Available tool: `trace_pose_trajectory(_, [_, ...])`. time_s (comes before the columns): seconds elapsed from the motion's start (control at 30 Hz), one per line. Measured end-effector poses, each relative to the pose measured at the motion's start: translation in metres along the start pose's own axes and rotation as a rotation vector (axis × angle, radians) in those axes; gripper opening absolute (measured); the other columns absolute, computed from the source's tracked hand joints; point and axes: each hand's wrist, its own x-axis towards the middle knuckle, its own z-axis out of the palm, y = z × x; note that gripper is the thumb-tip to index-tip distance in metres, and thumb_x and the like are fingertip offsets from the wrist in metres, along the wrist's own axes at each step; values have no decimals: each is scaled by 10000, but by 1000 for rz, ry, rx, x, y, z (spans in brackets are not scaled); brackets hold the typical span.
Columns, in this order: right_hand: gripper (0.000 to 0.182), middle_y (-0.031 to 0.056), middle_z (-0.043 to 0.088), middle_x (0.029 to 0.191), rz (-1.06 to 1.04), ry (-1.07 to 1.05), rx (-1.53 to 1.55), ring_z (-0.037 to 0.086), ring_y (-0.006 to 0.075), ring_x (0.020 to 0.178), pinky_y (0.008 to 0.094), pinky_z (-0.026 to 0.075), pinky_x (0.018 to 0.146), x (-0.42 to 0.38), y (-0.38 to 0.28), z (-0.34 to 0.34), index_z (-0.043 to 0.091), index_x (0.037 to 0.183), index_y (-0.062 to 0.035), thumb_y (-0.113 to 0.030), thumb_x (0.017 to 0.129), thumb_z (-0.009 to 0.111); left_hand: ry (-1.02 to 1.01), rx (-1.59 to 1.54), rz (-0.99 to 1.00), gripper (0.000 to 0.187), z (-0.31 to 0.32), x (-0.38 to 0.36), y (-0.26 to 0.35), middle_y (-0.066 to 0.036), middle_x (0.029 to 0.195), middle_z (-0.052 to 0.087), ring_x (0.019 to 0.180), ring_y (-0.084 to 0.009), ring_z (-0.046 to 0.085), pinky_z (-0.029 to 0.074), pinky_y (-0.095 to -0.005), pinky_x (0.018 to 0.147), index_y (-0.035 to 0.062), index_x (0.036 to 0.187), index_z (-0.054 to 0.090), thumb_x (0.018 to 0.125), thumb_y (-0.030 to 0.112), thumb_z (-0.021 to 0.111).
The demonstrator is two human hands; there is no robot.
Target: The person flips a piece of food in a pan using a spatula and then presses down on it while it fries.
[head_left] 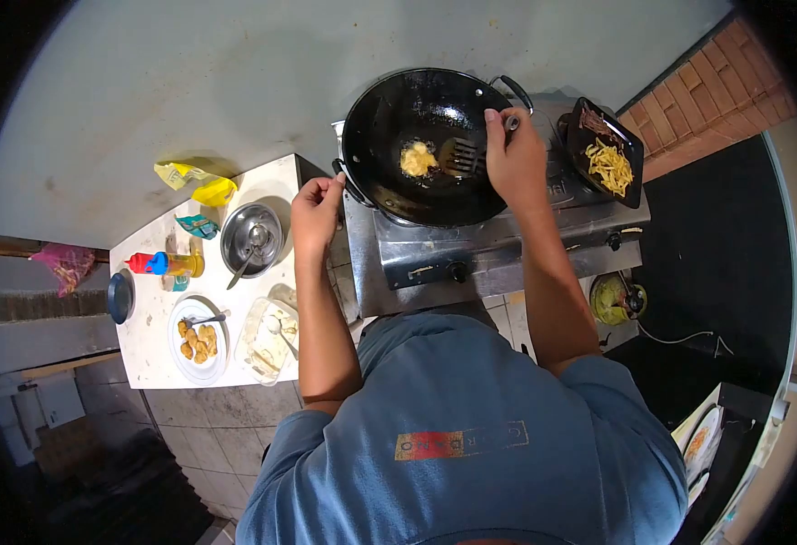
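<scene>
A black wok (380,113) sits on the stove, tilted slightly toward me. One yellow piece of frying food (418,159) lies near its middle in a little oil. My right hand (518,162) is closed around the handle of a slotted spatula (461,158), whose blade rests in the wok just right of the food. My left hand (318,213) pinches the wok's left loop handle (353,182); the fingers partly cover it.
The metal stove (526,245) has front knobs. At its right stands a black tray (633,150) with fries (609,167). The white table (153,363) at left bears a steel bowl (267,213), a plate (180,313) of fried pieces, a plastic tub (258,363) and squeeze bottles (156,263).
</scene>
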Motion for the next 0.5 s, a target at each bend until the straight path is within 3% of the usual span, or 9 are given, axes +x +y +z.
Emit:
trace_pose_trajectory(0.27, [280, 191, 610, 726, 88, 127, 58, 606, 363, 683, 408, 465, 635, 1, 6, 11, 546, 887, 8, -269, 922, 567, 6, 13, 12, 275, 1, -2, 3, 45, 599, 495, 475, -32, 392, 297, -201, 416, 19, 795, 611, 891, 272, 658])
trace_pose_trajectory(0.47, [277, 123, 608, 687, 207, 85, 226, 600, 253, 625, 355, 464, 614, 4, -5, 5, 543, 883, -11, -284, 930, 567, 13, 36, 34, 285, 1, 1, -4, 50, 595, 491, 487, -32, 392, 306, -211, 431, 20, 783, 608, 892, 279, 656])
trace_pose_trajectory(0.5, [273, 74, 610, 705, 175, 94, 233, 558, 163, 560, 300, 436, 541, 4, -3, 8, 544, 891, -21, -289, 941, 555, 28, 47, 40, 288, 1, 0, -3, 52, 595, 491, 494, -31, 390, 305, -212, 439, 22, 775, 607, 893, 280, 655])
